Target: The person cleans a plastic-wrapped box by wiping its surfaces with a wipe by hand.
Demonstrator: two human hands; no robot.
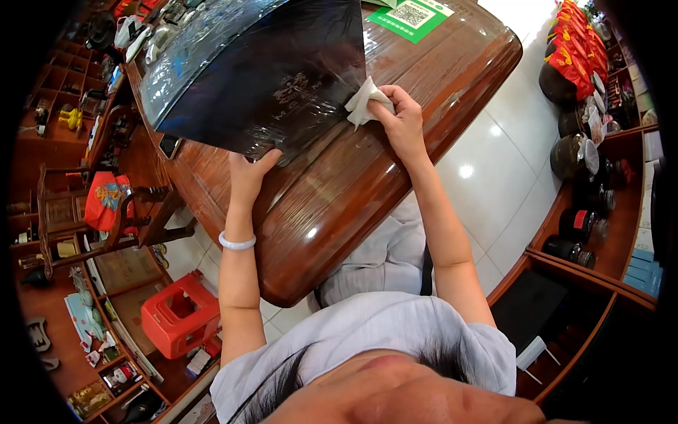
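A large dark box [268,85] with a small emblem on its face and shiny clear film around it is tilted up over the brown wooden table [318,212]. My left hand [248,173] grips its lower edge, thumb on the near side and the other fingers hidden behind. A pale bracelet [236,242] circles that wrist. Pinched in my right hand [402,120] is a crumpled white tissue [365,103], which meets the box's right edge. Whether it presses on the film or only lies against it, I cannot tell.
A green card with a QR code [411,17] lies at the table's far side. Left stand a wooden chair [152,212] and a red plastic stool [180,311]. On the right, shelves hold dark jars [575,159], some with red cloth covers [572,53]. White floor tiles [487,169] run between.
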